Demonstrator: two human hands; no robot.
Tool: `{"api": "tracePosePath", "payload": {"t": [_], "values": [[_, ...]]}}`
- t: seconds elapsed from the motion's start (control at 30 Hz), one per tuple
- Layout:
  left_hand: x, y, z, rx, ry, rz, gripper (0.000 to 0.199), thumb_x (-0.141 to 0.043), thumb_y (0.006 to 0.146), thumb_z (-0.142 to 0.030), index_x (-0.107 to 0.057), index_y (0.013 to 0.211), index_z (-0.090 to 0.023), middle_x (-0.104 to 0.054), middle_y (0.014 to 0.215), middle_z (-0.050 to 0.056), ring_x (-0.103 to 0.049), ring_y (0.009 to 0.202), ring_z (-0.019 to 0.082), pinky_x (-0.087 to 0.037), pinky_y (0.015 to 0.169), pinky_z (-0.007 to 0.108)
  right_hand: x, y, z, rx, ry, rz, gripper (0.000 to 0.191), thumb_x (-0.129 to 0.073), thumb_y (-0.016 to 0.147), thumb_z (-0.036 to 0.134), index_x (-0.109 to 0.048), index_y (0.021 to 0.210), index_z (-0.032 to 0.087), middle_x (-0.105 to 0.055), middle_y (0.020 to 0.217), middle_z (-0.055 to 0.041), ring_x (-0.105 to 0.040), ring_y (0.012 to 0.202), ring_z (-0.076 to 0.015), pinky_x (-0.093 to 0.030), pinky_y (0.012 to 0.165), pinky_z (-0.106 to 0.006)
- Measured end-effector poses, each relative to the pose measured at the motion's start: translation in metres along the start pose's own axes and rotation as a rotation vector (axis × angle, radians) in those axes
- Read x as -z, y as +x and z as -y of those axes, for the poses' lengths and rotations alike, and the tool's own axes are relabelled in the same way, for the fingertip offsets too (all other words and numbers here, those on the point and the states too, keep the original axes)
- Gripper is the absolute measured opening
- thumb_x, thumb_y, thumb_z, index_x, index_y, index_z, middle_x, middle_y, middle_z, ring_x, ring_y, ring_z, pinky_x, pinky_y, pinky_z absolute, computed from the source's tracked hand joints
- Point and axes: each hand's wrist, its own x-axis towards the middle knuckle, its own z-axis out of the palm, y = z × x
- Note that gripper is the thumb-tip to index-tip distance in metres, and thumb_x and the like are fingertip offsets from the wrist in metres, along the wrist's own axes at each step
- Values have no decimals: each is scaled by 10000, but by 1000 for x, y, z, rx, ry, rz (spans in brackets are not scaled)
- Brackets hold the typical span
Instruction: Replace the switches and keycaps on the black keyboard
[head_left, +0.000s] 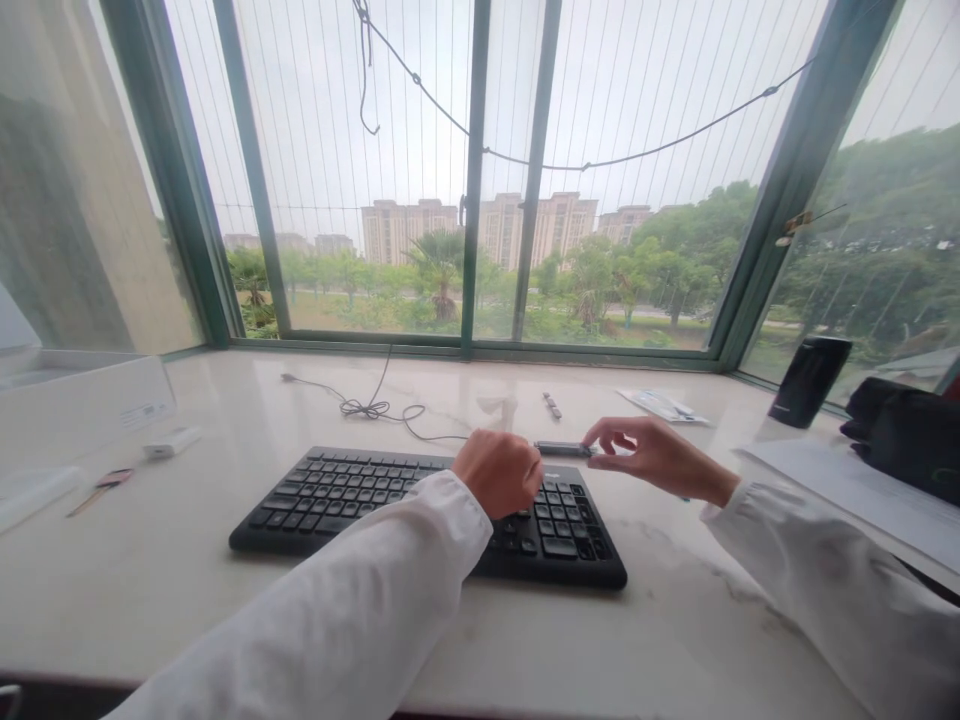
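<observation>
My left hand (499, 470) is closed in a fist above the right half of a black keyboard (360, 500). A slim dark grey bar (562, 448) sticks out from the fist to the right; its left end is hidden by the fingers. At the bar's other end, my right hand (637, 455) pinches it between thumb and fingertips. I cannot make out what kind of tool it is. The keyboard lies flat on the white countertop, partly covered by my left hand and sleeve. Its cable (371, 408) lies loosely coiled behind it.
Behind the bar lie a small dark stick (552, 405) and a clear plastic packet (664, 405). A black cylinder (810, 382), a black pouch (907, 435) and papers (862, 495) are at right. On the left are a white box (90, 400), a white adapter (172, 442) and a small brush (101, 490).
</observation>
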Motion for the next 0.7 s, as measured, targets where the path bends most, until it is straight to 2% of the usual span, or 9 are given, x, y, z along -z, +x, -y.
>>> {"api": "tracePosePath", "payload": {"t": [0.1, 0.23, 0.33, 0.53, 0.7], "values": [[0, -3, -8, -59, -44, -28, 341, -431, 913, -337, -721, 788, -209, -709, 773, 28, -640, 658, 168, -421, 585, 264, -1, -16, 1, -5, 48, 36, 410, -651, 755, 578, -684, 909, 200, -496, 654, 27, -459, 635, -121, -390, 654, -254], [-1, -6, -16, -96, -125, -74, 325, -411, 945, -413, -684, 1092, -316, -714, 841, -15, -645, 678, 137, -387, 552, 236, -5, -23, 1, 34, 63, 143, 364, -681, 748, 539, -689, 905, 211, -454, 628, 38, -411, 594, -106, -362, 596, -236], [-3, -9, -18, -156, -173, -97, 369, -384, 964, -457, -614, 1224, -333, -714, 906, -5, -652, 707, 116, -389, 565, 224, -7, -27, 8, 53, 75, 204, 365, -696, 724, 552, -701, 871, 218, -415, 584, 48, -368, 550, -98, -320, 539, -232], [-6, -12, -13, -408, -259, -57, 329, -385, 985, -365, -650, 1171, -308, -711, 1022, -2, -644, 746, 77, -391, 600, 209, -8, -31, 22, 40, 176, 296, 346, -716, 700, 539, -696, 829, 218, -414, 593, 44, -366, 565, -102, -305, 534, -235], [-5, -10, -9, -480, -279, 7, 365, -377, 980, -414, -692, 1125, -298, -728, 986, 25, -644, 714, 87, -392, 595, 221, -9, -32, 24, 20, 228, 335, 314, -706, 718, 520, -711, 825, 225, -460, 623, 34, -381, 601, -112, -315, 565, -245]]}}
